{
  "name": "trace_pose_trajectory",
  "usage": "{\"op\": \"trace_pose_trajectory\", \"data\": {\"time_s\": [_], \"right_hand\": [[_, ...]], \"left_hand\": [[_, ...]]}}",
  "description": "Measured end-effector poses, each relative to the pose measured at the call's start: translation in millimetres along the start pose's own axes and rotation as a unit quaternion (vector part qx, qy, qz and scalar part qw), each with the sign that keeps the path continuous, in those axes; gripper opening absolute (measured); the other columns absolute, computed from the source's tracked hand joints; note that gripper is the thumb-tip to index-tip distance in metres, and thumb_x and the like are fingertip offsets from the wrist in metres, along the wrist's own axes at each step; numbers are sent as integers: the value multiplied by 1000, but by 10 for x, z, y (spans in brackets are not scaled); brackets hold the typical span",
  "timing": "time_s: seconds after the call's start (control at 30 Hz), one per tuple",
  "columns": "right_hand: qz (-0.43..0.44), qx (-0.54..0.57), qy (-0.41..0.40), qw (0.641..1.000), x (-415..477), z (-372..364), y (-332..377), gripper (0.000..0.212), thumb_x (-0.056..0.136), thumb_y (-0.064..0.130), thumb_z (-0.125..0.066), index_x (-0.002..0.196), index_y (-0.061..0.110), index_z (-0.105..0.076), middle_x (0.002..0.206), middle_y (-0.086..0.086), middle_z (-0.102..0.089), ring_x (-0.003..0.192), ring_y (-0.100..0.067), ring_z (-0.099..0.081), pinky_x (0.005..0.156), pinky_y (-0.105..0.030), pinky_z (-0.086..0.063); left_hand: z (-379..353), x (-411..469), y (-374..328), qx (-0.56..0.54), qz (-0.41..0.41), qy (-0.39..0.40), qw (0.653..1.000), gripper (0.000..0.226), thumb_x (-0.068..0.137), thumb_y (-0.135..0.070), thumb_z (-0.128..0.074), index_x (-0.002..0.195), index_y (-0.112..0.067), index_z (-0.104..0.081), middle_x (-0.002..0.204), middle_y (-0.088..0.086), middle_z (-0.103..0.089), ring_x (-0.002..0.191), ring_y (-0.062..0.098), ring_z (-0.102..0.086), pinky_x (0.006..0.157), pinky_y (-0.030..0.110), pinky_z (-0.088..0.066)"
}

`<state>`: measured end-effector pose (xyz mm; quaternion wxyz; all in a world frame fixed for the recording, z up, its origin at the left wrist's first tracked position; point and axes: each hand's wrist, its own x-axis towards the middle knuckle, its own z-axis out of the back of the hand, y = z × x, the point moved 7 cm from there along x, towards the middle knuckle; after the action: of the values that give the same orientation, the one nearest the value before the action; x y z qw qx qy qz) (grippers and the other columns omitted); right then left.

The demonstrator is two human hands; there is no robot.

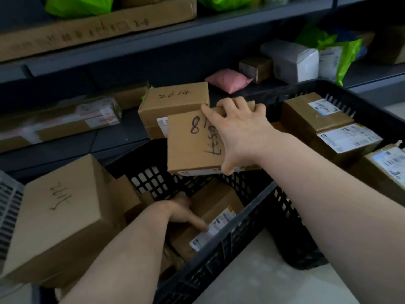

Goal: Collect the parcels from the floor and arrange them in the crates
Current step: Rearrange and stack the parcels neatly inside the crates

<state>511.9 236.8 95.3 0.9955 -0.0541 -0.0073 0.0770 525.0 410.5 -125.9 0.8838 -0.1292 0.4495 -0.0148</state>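
Your right hand (241,128) grasps the flat parcel (192,150): the fingers hook over its far top edge and the thumb clamps its near right corner. The parcel is a plain brown cardboard box, squarish and shallow, with a large handwritten "8" and further black scrawl across its broad face. A strip of white label shows along its lower side. It hangs in the air above the far end of the black crate (252,213), tilted with its written face toward you.

Inside the crate, near its front wall, your left hand (179,210) lies on the labelled box (219,207), a brown carton with a white shipping label on its near end. The thumb stretches out onto that label. The fingers are hidden behind the carton's far side, so you cannot tell whether the hand clasps it or only rests there.

Behind the crate, just beyond the held parcel, stands the 2614 box (173,102), brown with that number penned on top. Left of the crate a large carton (59,216) leans against it, with pen marks on its top. To the crate's right a second crate (328,88) holds several brown labelled cartons. Further behind the crate a pink pouch (228,81) lies on the dark shelf (131,47).
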Motion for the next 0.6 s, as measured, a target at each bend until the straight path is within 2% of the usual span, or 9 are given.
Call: {"op": "trace_pose_trajectory", "data": {"time_s": [0.07,0.13,0.23,0.27,0.33,0.37,0.43,0.5,0.6], "right_hand": [[-9,-18,0,1000,-23,-18,-77,142,43,57,-82,152,31,5,147,-9,-17,134,-33,-18,104,-63,-26],[-21,-15,-2,1000,-50,-24,-152,141,43,58,-82,152,31,4,146,-9,-17,134,-33,-19,103,-62,-27],[-36,-5,-15,999,-70,-1,-220,139,43,60,-81,152,31,1,145,-10,-20,133,-34,-21,101,-62,-29],[-35,-4,-18,999,-71,3,-225,139,43,60,-81,152,31,0,145,-10,-20,133,-34,-21,101,-62,-29],[-32,-1,-20,999,-69,-4,-225,139,43,60,-81,152,31,0,145,-10,-20,133,-35,-21,101,-62,-29],[-32,0,-19,999,-63,-11,-222,139,43,60,-81,152,31,1,145,-10,-20,133,-35,-21,101,-63,-29],[-31,-1,-18,999,-55,-25,-210,139,43,59,-81,152,30,0,145,-9,-20,132,-34,-22,101,-62,-29],[-29,-2,-15,999,-48,-33,-202,140,42,59,-81,152,30,0,145,-9,-20,132,-34,-22,101,-62,-30],[-25,-1,-6,1000,-49,-55,-194,140,42,59,-81,151,31,2,145,-8,-20,132,-34,-21,101,-61,-30]], "left_hand": [[-32,0,0,-2,-1,-40,999,144,31,-62,-90,148,-35,-11,151,2,-27,138,29,-30,110,49,-37],[52,-43,-57,47,-14,-150,987,150,34,-64,-87,152,-34,1,156,4,-16,144,33,-16,113,54,-25],[128,-123,-277,204,-67,-322,922,132,46,-63,-84,152,-25,-15,145,5,-25,135,31,-24,106,53,-28],[94,-105,-327,212,-90,-321,919,120,52,-59,-84,150,-24,-25,142,4,-32,132,29,-30,104,50,-33],[2,12,-296,131,-108,-232,958,106,55,-52,-88,144,-23,-38,140,2,-45,128,25,-44,101,42,-44],[-44,68,-258,82,-100,-185,974,105,53,-50,-90,142,-23,-40,140,2,-49,127,25,-48,99,38,-47],[-66,120,-181,45,-67,-166,983,112,49,-52,-91,143,-22,-37,145,3,-43,131,27,-43,102,38,-45],[-84,152,-72,93,-4,-182,979,129,45,-57,-88,149,-22,-20,152,7,-23,141,33,-23,110,48,-36],[-193,252,106,167,55,-105,979,153,48,-58,-86,152,-20,19,162,11,5,148,37,1,118,54,-20]]}}
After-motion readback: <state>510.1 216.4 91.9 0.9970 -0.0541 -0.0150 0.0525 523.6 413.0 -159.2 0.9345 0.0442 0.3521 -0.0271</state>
